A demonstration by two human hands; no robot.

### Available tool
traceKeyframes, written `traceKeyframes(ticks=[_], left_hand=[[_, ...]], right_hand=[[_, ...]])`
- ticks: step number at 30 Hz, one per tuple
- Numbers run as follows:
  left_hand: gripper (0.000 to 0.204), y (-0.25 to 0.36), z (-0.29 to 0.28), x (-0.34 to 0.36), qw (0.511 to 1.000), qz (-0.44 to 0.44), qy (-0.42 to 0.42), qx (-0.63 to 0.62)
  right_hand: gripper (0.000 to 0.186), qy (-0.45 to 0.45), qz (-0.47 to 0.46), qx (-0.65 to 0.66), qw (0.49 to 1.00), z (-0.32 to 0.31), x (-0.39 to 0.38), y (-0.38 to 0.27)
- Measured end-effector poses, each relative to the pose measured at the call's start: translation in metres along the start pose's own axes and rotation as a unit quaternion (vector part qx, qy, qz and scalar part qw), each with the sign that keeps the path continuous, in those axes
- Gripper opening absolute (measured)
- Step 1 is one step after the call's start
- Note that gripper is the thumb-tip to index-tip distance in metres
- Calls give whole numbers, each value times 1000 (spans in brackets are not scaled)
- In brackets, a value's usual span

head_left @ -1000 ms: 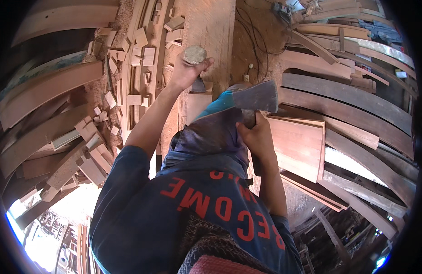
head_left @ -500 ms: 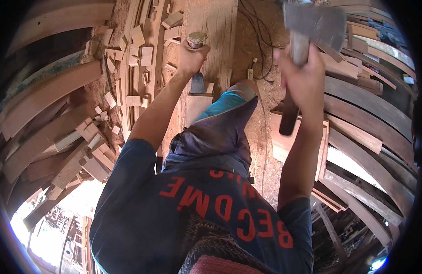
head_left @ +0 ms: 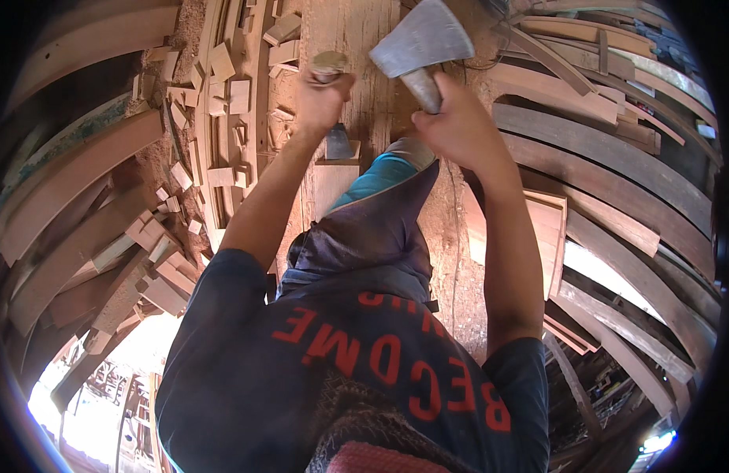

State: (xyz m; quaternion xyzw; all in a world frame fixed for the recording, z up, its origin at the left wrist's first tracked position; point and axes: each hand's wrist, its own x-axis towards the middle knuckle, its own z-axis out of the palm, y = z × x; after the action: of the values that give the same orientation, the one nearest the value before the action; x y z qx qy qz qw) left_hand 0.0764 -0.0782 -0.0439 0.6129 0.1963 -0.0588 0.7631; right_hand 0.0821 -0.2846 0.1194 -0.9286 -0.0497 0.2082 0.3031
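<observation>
My left hand (head_left: pixel 320 104) is closed round the handle of a wide chisel (head_left: pixel 338 143). The handle's battered top shows above the fist, and the blade points down at the end of a pale wood piece (head_left: pixel 325 186) beside my leg. Whether the edge bites into the wood, I cannot tell. In my right hand (head_left: pixel 461 120) is a hatchet (head_left: pixel 424 39), gripped by its haft. Its broad grey head is raised to the right of the chisel top, apart from it. Part of the haft is hidden behind my hand and forearm.
A long timber (head_left: pixel 350 47) runs away from me under the work. Small wood offcuts (head_left: pixel 240 96) and sawdust lie to its left. Curved boards are stacked at the left (head_left: pixel 81 177) and right (head_left: pixel 609 169). A wooden box-like panel (head_left: pixel 544 236) stands by my right forearm.
My right hand has swung the hatchet leftward, bringing its head closer to the chisel top. My left hand still holds the chisel in much the same place; the view has shifted slightly.
</observation>
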Motion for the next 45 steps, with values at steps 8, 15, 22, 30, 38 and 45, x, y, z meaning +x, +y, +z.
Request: traceKeyframes(ticks=[8,15,22,30,38,45], left_hand=[[25,-11,38,1,995,-8,-27,91],[24,-10,30,-5,991,-14,-132,29],[13,47,-3,-52,994,24,-91,63],[18,33,-3,-95,988,63,-126,71],[23,35,-16,-118,951,73,-272,127],[25,38,-24,-125,937,84,-293,172]], right_hand=[[37,111,102,126,980,-96,21,-77],[36,10,-34,-51,998,35,22,21],[39,94,-39,31,994,30,-97,53],[38,-16,244,217,945,15,-169,19],[40,153,171,188,955,-14,-216,-28],[17,415,-196,287,841,-57,-242,-107]])
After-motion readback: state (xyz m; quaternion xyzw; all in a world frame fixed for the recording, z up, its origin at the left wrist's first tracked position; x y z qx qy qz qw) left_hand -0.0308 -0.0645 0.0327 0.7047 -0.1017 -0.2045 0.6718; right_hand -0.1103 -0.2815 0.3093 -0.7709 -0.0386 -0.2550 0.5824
